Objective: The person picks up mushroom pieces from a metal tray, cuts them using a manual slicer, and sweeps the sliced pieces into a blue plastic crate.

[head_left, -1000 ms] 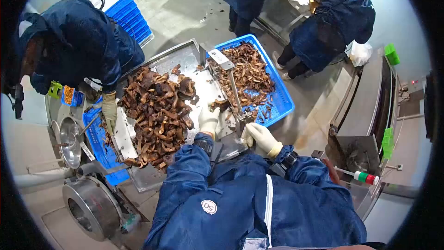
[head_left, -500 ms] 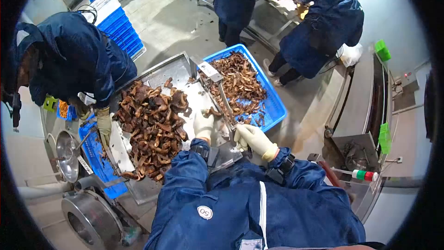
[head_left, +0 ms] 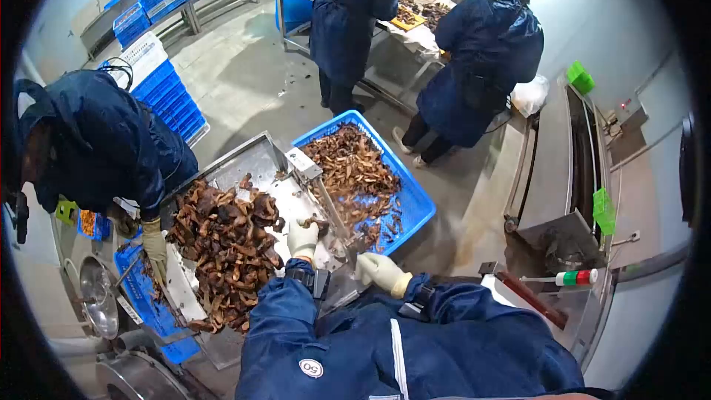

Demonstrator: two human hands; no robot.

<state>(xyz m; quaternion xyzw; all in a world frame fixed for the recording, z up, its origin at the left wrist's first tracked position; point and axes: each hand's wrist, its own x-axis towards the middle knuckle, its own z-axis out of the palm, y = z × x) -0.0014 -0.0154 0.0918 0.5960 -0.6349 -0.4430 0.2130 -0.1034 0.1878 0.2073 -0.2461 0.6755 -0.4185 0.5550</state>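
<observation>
My left hand [head_left: 301,238], in a pale glove, pinches a dark brown, wrinkled, mushroom-like piece [head_left: 318,222] beside a long hinged cutter blade [head_left: 328,205]. My right hand [head_left: 382,272], gloved too, is closed around the cutter's near end, and its fingers cover the handle. Left of my left hand lies a big heap of brown pieces [head_left: 222,233] on the metal-edged white work surface [head_left: 295,198]. Beyond the blade, a blue basket [head_left: 417,211] holds thin cut strips [head_left: 352,167].
At the left, a person [head_left: 104,141] reaches a gloved hand [head_left: 154,248] toward a blue tray [head_left: 159,316] beside the heap. Several people stand around a far table [head_left: 396,92]. Stacked blue crates [head_left: 170,100] rise behind the left person. A conveyor-like machine [head_left: 552,170] runs along the right.
My view has tilted up, so the table and both hands sit lower and further left in the picture. Both hands keep their holds beside the blade.
</observation>
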